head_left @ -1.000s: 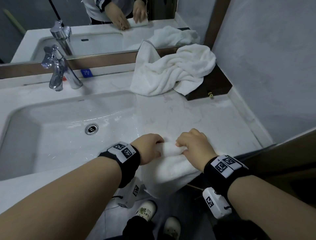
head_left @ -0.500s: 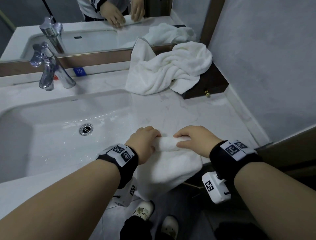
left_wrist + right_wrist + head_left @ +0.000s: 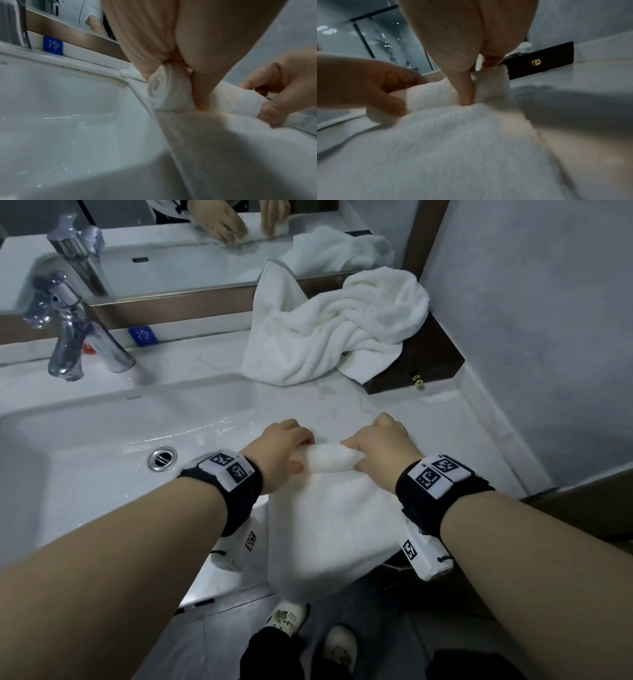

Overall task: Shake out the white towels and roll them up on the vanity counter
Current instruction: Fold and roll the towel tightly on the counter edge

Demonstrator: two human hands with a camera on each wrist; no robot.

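Note:
A white towel point(image 3: 329, 518) lies on the counter's front edge, its far end wound into a roll point(image 3: 327, 459) and its flat part hanging over the edge. My left hand point(image 3: 284, 451) grips the roll's left end point(image 3: 164, 90), fingers curled over it and thumb pressed behind. My right hand point(image 3: 378, 445) grips the right end point(image 3: 489, 86) the same way. A second white towel point(image 3: 329, 337) lies crumpled at the back of the counter.
The sink basin point(image 3: 113, 440) with its drain point(image 3: 162, 458) lies left of the roll, and the chrome faucet point(image 3: 73, 337) stands behind it. A dark wooden box point(image 3: 431, 361) sits under the crumpled towel by the right wall. The mirror point(image 3: 191, 244) runs along the back.
The roll has grown thicker and moved a little farther from the counter's front edge. Both hands have rolled forward with it, and less flat towel hangs down.

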